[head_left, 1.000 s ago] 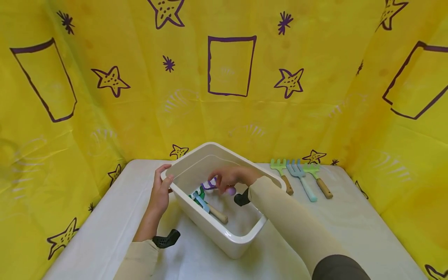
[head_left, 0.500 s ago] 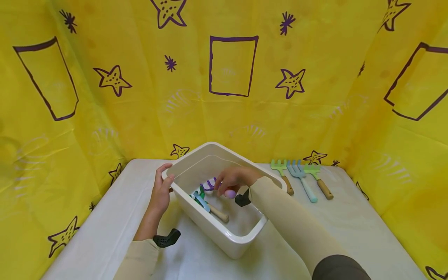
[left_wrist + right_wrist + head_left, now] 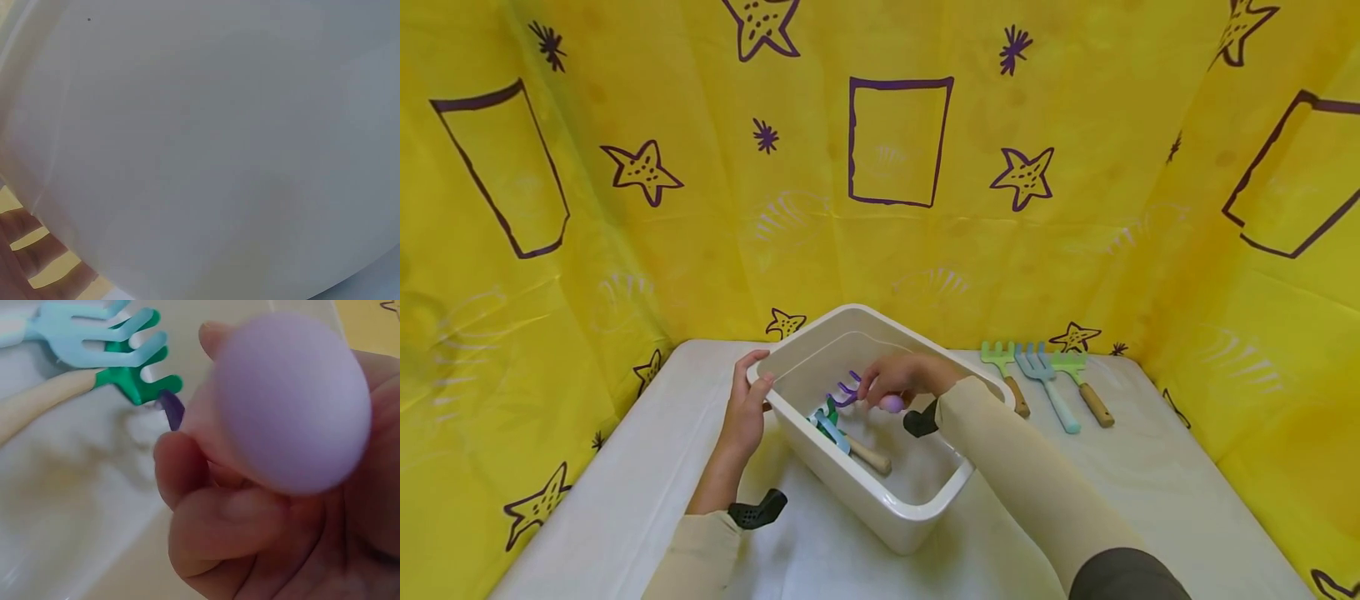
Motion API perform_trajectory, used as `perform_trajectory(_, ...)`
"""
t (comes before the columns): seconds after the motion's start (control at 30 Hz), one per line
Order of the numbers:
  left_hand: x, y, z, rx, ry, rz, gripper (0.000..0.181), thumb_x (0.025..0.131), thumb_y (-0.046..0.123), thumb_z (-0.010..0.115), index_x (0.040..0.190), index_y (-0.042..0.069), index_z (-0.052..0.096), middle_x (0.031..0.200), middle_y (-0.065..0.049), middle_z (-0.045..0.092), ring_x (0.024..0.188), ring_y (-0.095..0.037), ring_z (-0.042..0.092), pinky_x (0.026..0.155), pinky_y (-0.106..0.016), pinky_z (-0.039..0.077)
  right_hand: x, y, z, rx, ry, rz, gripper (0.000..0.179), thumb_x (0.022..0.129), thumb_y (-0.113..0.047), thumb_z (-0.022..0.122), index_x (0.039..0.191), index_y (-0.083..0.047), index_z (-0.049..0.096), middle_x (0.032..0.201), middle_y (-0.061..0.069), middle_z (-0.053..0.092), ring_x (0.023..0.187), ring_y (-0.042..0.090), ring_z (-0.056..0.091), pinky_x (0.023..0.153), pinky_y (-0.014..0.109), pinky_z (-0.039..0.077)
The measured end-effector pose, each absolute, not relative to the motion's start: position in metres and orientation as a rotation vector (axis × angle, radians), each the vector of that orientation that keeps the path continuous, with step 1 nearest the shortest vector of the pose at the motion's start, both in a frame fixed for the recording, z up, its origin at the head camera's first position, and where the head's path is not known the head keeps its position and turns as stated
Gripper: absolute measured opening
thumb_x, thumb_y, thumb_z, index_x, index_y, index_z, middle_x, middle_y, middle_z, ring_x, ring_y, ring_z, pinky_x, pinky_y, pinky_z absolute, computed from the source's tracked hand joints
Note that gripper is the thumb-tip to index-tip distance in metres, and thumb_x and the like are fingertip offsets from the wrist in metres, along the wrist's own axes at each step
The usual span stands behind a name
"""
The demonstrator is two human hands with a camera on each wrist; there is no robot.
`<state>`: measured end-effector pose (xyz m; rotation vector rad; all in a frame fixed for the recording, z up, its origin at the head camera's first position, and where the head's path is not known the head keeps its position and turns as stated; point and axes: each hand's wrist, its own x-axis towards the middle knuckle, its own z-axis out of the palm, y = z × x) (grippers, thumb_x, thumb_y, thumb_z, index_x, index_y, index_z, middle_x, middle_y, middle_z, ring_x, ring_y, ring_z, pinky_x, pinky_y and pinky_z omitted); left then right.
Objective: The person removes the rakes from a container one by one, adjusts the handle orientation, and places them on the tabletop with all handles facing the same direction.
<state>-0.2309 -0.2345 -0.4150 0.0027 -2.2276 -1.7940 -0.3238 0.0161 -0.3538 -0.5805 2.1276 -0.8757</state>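
Note:
In the head view my left hand [image 3: 747, 412] holds the left corner of a white plastic bin [image 3: 838, 471], thumb over the rim. The left wrist view shows its fingers [image 3: 40, 256] along the edge of the bin's wall [image 3: 200, 137]. Inside the bin, my right hand [image 3: 898, 375] grips a purple hand rake [image 3: 847, 393] by its handle. The lilac handle end [image 3: 294, 403] fills much of the right wrist view, and most of the rake's neck is hidden. Beside it in the bin lie a green hand rake [image 3: 128, 381] and a light blue hand rake [image 3: 94, 340], overlapping.
On the white table [image 3: 1150, 500], right of the bin, lie a light green rake [image 3: 997, 354], a blue fork [image 3: 1045, 379] and another green rake [image 3: 1093, 400]. A yellow patterned cloth [image 3: 880, 250] walls the table at the back and sides.
My right hand has closed its hold on the purple hand rake and raised it slightly; its tines have tilted and shifted upward. The left hand stays on the bin's rim.

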Motion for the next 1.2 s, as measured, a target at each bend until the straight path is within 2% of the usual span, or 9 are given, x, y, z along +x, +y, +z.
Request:
perform_trajectory(0.17, -0.23, -0.234, -0.414, -0.003, -2.224, -1.807, 0.048, 0.101, 0.033, 0.041, 0.146, 0.023, 0.025, 0.148, -0.008, 0.032, 0.126, -0.034, 0.04, 0.098, -0.055, 0.037, -0.324, 0.017, -0.349, -0.538, 2.053, -0.991, 0.017, 0.088, -0.007, 0.067, 0.103, -0.002, 0.064, 0.065, 0.001, 0.047, 0.048, 0.009, 0.043, 0.048, 0.02, 0.039)
perform_trajectory(0.33, -0.232, -0.233, -0.417, 0.007, -2.233, -1.797, 0.05, 0.101, 0.035, 0.041, 0.146, 0.024, 0.025, 0.149, -0.007, 0.032, 0.126, -0.034, 0.041, 0.098, -0.055, 0.037, -0.324, 0.02, -0.342, -0.527, 2.018, -1.026, 0.015, 0.088, -0.007, 0.068, 0.101, -0.002, 0.063, 0.065, 0.001, 0.047, 0.048, 0.01, 0.044, 0.048, 0.019, 0.04)
perform_trajectory(0.5, -0.231, -0.233, -0.415, -0.001, -2.234, -1.778, 0.05, 0.101, 0.036, 0.04, 0.147, 0.022, 0.025, 0.149, -0.009, 0.032, 0.127, -0.035, 0.04, 0.098, -0.057, 0.037, -0.321, 0.023, -0.33, -0.557, 2.038, -1.061, 0.022, 0.088, -0.006, 0.068, 0.108, 0.001, 0.061, 0.066, 0.003, 0.048, 0.049, 0.012, 0.048, 0.049, 0.019, 0.043)
perform_trajectory(0.6, -0.231, -0.233, -0.415, 0.0, -2.234, -1.783, 0.049, 0.102, 0.036, 0.039, 0.146, 0.022, 0.025, 0.148, -0.01, 0.033, 0.127, -0.035, 0.04, 0.097, -0.056, 0.037, -0.318, 0.027, -0.324, -0.583, 2.042, -1.077, 0.028, 0.089, -0.006, 0.068, 0.113, 0.003, 0.058, 0.07, 0.005, 0.05, 0.05, 0.012, 0.05, 0.049, 0.02, 0.043)
perform_trajectory(0.9, -0.232, -0.235, -0.415, -0.003, -2.225, -1.813, 0.05, 0.102, 0.035, 0.039, 0.148, 0.023, 0.023, 0.15, -0.01, 0.03, 0.127, -0.036, 0.038, 0.099, -0.056, 0.036, -0.312, 0.049, -0.309, -0.662, 2.136, -1.168, 0.026, 0.091, -0.012, 0.067, 0.115, -0.004, 0.059, 0.091, 0.012, 0.06, 0.061, 0.019, 0.058, 0.056, 0.024, 0.05)
perform_trajectory(1.2, -0.231, -0.234, -0.416, -0.014, -2.233, -1.792, 0.049, 0.102, 0.036, 0.04, 0.147, 0.022, 0.025, 0.146, -0.011, 0.034, 0.124, -0.036, 0.04, 0.098, -0.057, 0.036, -0.306, 0.08, -0.306, -0.753, 2.128, -1.306, 0.028, 0.092, -0.005, 0.063, 0.12, -0.004, 0.059, 0.096, 0.015, 0.056, 0.067, 0.022, 0.06, 0.057, 0.027, 0.05)
